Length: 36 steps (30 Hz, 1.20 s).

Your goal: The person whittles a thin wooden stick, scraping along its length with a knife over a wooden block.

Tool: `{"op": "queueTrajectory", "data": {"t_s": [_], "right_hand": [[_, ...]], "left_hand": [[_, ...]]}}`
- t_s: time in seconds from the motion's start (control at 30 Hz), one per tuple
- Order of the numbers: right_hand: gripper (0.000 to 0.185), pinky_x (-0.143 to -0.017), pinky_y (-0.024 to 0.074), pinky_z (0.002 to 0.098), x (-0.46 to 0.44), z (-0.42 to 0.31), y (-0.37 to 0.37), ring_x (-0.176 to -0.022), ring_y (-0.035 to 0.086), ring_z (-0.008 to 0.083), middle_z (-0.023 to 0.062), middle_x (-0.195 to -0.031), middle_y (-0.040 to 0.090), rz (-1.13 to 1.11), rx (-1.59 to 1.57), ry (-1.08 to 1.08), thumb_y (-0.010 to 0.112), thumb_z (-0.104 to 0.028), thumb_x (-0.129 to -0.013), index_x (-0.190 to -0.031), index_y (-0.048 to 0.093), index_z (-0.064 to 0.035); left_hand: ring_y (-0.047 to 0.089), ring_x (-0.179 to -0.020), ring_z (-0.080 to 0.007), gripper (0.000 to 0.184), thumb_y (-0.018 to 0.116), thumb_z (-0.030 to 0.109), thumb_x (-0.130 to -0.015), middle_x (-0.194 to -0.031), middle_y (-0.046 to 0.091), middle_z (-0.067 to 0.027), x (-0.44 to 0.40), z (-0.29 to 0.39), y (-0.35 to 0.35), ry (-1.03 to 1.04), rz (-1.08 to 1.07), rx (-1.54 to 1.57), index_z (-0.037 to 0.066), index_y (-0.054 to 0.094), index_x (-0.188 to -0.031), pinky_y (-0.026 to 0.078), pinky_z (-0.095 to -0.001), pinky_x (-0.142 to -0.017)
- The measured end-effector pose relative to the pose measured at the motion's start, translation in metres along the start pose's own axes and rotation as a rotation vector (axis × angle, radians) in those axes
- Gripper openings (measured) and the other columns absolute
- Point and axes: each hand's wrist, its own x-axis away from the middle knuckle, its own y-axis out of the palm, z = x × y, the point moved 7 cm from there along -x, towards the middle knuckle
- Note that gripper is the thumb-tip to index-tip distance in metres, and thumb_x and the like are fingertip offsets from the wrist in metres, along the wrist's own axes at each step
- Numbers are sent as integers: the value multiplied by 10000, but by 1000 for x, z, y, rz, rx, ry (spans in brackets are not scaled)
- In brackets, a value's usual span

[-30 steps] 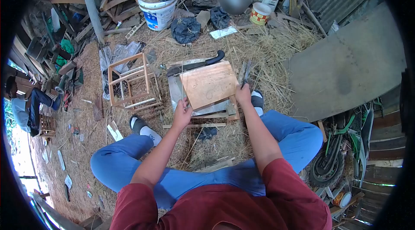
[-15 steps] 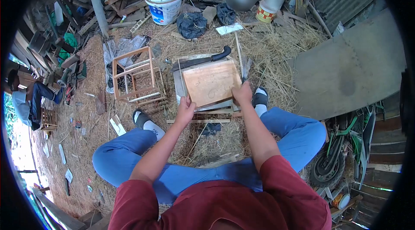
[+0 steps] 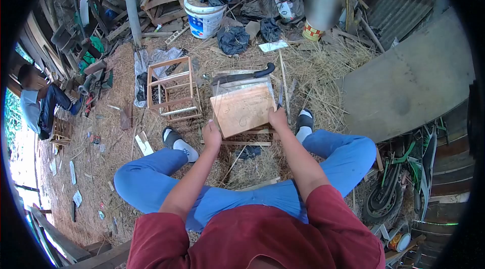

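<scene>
Between my hands is a flat, light-brown wooden panel. My left hand grips its lower left edge. At the panel's right edge, my right hand has its fingers closed round the wood, with a dark-handled tool beside them. A saw with a black curved handle lies just beyond the panel on a grey board. Thin wooden strips lie on the straw below the panel. To the left stands an open wooden frame.
A white bucket with black plastic on top stands ahead, near black bags. A large sheet lies at right, above a motorbike wheel. Another person sits at far left. My feet rest on either side of the work.
The panel has moved closer to me, uncovering more of the grey board. My left hand has shifted along its left edge. The head view has also moved.
</scene>
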Motion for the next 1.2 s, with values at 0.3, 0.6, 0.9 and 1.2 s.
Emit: {"op": "queueTrajectory", "data": {"t_s": [0.3,0.6,0.9,1.2], "right_hand": [[361,-877,484,569,102,-51,35,-1010,621,528,334,-1039,654,-94,-114,-210,477,-328,-1022,-1069,575,17],[310,-878,478,581,138,-2,71,-999,633,502,312,-1013,665,-277,121,-190,498,-309,-1012,-1116,559,-23],[405,-857,492,585,135,-12,55,-975,647,503,320,-1003,676,-289,180,-251,479,-416,-1025,-1141,551,-35],[448,-880,497,575,123,10,63,-1005,652,486,293,-1048,688,-260,153,-61,451,-450,-1026,-1143,582,-38]], "left_hand": [[620,-886,-520,553,406,434,-1043,-933,668,-327,36,24,-7,86,-115,-440,-33,702,-1015,477,-570,-869],[623,-1174,-426,482,428,431,-1039,-1239,665,-248,26,13,-20,19,-465,-718,73,690,-1230,470,-529,-1028],[650,-1115,-397,332,491,383,-1002,-1203,690,-179,28,57,-16,-14,-385,-715,158,646,-1191,502,-511,-952],[666,-983,-424,260,553,336,-982,-1030,705,-204,34,40,-11,46,-300,-606,109,619,-1091,518,-516,-837]]}}
